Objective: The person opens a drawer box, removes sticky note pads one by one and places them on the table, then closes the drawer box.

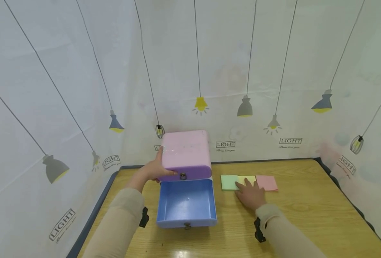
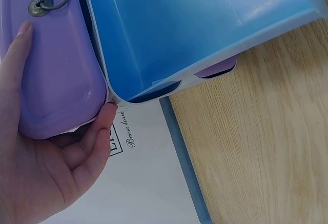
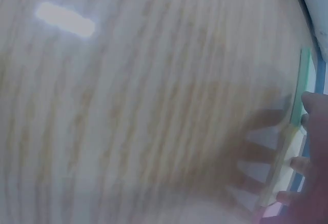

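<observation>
A small drawer box with a pink top point(image 1: 185, 148) stands toward the back of the table. Its upper purple drawer point(image 2: 61, 70) is closed and has a ring pull; the lower blue drawer point(image 1: 188, 206) is pulled out, its visible inside bare. My left hand point(image 1: 153, 170) grips the box's left front corner, thumb on the purple front and fingers bent around the side. To the right lie three sticky note pads in a row: green point(image 1: 229, 182), yellow point(image 1: 251, 177) and pink point(image 1: 268, 182). My right hand point(image 1: 251, 197) rests spread fingers on the yellow pad, thumb at the green pad's edge.
The wood-grain table point(image 1: 313, 208) has a dark edge along its back and sides. Behind it hangs a pale wall covering point(image 1: 222, 53) printed with lamps. The extended blue drawer takes up the space between my forearms.
</observation>
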Action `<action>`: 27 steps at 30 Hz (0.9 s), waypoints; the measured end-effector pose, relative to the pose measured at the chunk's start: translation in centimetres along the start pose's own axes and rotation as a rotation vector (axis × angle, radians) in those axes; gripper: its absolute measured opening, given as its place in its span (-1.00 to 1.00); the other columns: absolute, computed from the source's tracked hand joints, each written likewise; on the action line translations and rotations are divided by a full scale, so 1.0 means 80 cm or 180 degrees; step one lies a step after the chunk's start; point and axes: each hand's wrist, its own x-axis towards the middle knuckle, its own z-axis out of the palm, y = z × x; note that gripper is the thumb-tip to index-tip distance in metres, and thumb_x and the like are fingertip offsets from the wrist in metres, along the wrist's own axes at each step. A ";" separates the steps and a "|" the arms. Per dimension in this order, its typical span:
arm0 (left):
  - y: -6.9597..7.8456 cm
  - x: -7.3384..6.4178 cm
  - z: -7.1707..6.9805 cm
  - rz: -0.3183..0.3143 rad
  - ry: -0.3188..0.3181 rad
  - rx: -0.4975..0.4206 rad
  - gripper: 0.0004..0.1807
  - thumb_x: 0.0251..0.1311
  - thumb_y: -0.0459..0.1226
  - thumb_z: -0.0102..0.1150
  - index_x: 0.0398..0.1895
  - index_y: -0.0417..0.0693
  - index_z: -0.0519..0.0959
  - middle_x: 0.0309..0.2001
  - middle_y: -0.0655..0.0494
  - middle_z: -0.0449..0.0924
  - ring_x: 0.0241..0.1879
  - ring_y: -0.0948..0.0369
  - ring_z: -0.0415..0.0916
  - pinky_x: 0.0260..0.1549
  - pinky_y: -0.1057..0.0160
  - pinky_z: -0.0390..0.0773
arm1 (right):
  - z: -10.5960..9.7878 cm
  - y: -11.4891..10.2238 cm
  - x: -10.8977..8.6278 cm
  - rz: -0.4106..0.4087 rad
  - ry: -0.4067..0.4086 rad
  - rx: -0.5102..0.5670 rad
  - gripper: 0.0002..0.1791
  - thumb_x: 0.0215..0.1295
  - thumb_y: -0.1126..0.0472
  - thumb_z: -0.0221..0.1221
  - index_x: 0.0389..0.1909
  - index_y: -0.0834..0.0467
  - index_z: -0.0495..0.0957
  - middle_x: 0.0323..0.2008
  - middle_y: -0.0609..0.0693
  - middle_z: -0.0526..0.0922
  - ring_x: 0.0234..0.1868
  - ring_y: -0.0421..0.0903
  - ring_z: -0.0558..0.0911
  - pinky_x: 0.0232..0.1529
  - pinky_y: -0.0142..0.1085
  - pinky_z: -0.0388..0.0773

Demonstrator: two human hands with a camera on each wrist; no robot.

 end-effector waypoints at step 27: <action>0.001 -0.001 -0.002 0.0002 -0.0023 0.0008 0.47 -0.11 0.07 0.50 0.51 0.17 -0.58 0.27 -0.38 0.24 -0.15 -0.08 0.52 -0.53 0.11 0.63 | -0.048 -0.040 -0.043 -0.0961 -0.0080 0.0287 -0.54 0.43 0.01 0.10 0.20 0.21 0.53 0.22 0.32 0.43 0.24 0.30 0.39 0.20 0.19 0.31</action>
